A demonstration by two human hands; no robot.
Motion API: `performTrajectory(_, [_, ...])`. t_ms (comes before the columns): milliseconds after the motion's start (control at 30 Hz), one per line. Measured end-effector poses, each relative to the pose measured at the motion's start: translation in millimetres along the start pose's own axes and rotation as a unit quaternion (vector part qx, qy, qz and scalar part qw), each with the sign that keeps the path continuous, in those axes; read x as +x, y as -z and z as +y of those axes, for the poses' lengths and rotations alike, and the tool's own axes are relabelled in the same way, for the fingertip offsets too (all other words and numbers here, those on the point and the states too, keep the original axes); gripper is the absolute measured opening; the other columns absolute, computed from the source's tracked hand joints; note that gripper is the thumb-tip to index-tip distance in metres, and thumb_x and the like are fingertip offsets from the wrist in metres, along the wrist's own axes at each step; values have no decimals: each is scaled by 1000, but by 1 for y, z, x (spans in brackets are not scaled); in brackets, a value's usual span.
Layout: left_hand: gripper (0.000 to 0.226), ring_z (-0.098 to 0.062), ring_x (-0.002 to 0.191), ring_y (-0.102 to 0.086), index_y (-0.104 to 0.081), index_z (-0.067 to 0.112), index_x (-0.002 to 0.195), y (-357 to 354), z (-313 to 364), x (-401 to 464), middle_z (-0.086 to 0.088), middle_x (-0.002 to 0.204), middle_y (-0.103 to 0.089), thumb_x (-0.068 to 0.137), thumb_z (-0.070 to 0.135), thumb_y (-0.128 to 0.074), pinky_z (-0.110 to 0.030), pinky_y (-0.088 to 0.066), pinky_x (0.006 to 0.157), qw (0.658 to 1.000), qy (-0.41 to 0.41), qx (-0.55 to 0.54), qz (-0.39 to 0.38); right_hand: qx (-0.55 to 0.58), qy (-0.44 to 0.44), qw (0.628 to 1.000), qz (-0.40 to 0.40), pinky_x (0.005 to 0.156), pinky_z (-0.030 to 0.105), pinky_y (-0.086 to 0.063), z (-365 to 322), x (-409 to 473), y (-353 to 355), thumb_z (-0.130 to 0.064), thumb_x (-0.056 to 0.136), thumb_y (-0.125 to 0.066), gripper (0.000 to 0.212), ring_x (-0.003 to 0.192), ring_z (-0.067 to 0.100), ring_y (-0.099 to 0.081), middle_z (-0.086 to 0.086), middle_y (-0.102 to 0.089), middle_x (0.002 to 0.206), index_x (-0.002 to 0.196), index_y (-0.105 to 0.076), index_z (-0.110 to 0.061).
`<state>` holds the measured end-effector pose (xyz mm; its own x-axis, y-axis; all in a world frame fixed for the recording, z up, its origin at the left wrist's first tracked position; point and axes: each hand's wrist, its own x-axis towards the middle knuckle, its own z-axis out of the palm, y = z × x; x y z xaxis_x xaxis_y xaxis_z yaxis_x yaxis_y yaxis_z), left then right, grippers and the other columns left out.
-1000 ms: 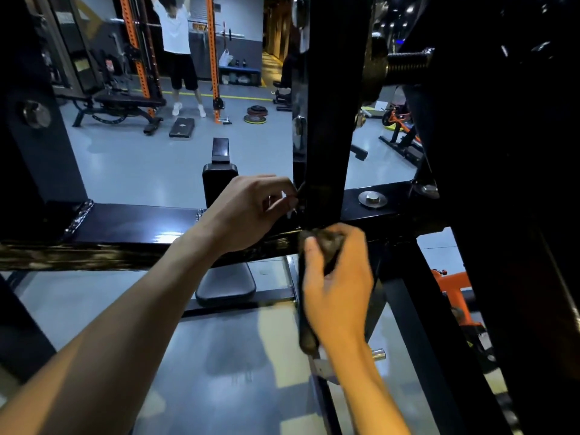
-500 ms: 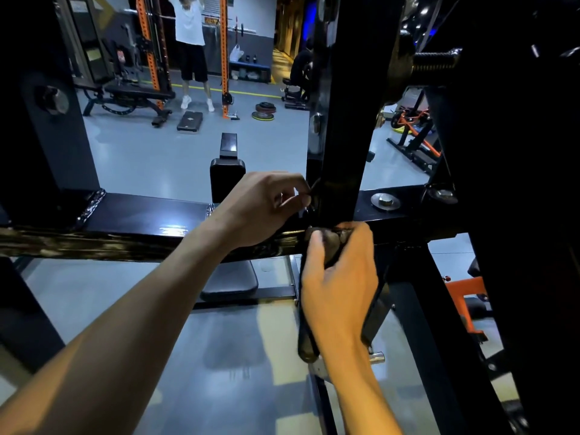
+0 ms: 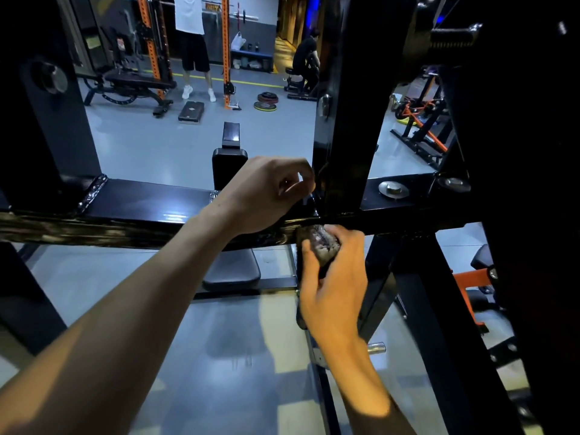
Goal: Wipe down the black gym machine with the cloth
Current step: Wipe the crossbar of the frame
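1. Your right hand (image 3: 334, 277) is clenched around the bunched dark cloth (image 3: 320, 246), pressing it against the front edge of the black gym machine (image 3: 342, 120) just below where its upright post meets the horizontal crossbar (image 3: 141, 202).
2. Your left hand (image 3: 266, 193) sits just above and to the left of your right, on top of the crossbar, its fingers curled toward the post; whether it grips anything you cannot tell.
3. The crossbar's glossy black paint reflects light left of your left hand, and its front face looks streaked.
4. A bolt with a washer (image 3: 393, 188) sits on the crossbar right of both hands.
5. Beyond your hands lies a grey gym floor (image 3: 150, 146) with an orange rack (image 3: 226, 48), weight plates (image 3: 266, 102) and a person in a white shirt (image 3: 191, 42).
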<state>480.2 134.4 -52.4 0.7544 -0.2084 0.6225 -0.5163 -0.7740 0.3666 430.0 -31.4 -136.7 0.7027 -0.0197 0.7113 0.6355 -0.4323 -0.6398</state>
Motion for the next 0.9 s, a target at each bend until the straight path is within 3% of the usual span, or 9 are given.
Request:
performTrajectory(200, [4, -9, 58, -52, -72, 21, 91, 1, 4, -1, 5, 66, -59, 92, 17, -70, -17, -34, 55, 1000, 1, -11, -11, 35, -37, 993, 111, 82, 18, -45, 12, 5, 5, -13, 99, -62, 31, 96, 9, -55, -5, -50, 107, 118, -46, -31])
performTrajectory(267, [6, -15, 59, -53, -72, 20, 90, 2, 5, 0, 3, 65, -60, 91, 15, -68, -22, -37, 55, 1000, -5, -7, -12, 50, -18, 996, 66, 80, 19, -45, -2, -6, -14, -8, 99, -60, 34, 94, 13, -54, -8, -47, 105, 117, -45, -32])
performTrajectory(400, [8, -22, 61, -55, -71, 19, 93, 1, 2, 0, -2, 68, -63, 92, 16, -64, -33, -44, 59, 1000, -14, 13, -8, 6, 64, 997, -42, 73, 42, -47, 0, -17, -29, 4, 90, -55, 33, 92, 23, -49, 2, -44, 108, 120, -50, -9])
performTrajectory(467, [8, -23, 61, -55, -71, 19, 93, 1, 2, 0, -1, 68, -63, 92, 15, -63, -34, -44, 59, 1000, -16, 20, -5, 20, 62, 996, -59, 76, 38, -49, 7, -12, -20, -1, 94, -59, 34, 94, 22, -53, -3, -46, 110, 123, -48, -16])
performTrajectory(567, [9, -18, 58, -53, -71, 19, 93, 2, 5, 1, 4, 65, -62, 92, 13, -63, -31, -42, 58, 1000, -8, 28, 8, 60, -11, 998, -21, 84, 19, -47, 11, -5, 0, -16, 99, -64, 33, 101, 7, -57, -15, -50, 110, 124, -48, -30])
performTrajectory(667, [10, -18, 58, -56, -72, 17, 98, 6, 8, 0, 5, 67, -66, 95, 12, -64, -29, -42, 58, 999, 5, 34, -1, 52, -39, 998, 24, 91, 9, -40, 15, -1, 12, -15, 99, -65, 33, 109, -5, -51, -15, -46, 116, 129, -52, -15])
performTrajectory(767, [15, -21, 69, -66, -71, 17, 112, 23, 5, -9, 1, 82, -76, 100, 15, -62, -31, -50, 67, 997, 38, 61, -11, 59, -41, 997, 15, 95, 10, -38, 15, 1, 20, -17, 100, -64, 33, 111, -1, -51, -16, -46, 118, 131, -53, -13])
performTrajectory(833, [19, -21, 73, -64, -69, 19, 117, 39, -1, -24, 1, 89, -76, 100, 16, -63, -32, -50, 72, 994, 76, 82, -10, 64, -48, 997, 17, 97, 17, -42, 13, 6, 24, -20, 100, -62, 33, 114, 3, -53, -11, -48, 118, 131, -51, -18])
performTrajectory(900, [20, -20, 73, -62, -70, 20, 117, 54, -9, -42, 2, 93, -76, 99, 15, -64, -36, -53, 75, 989, 97, 112, -4, 63, -44, 997, 24, 96, 15, -41, 8, 12, 25, -17, 101, -61, 33, 113, 0, -52, -4, -49, 122, 132, -52, -13])
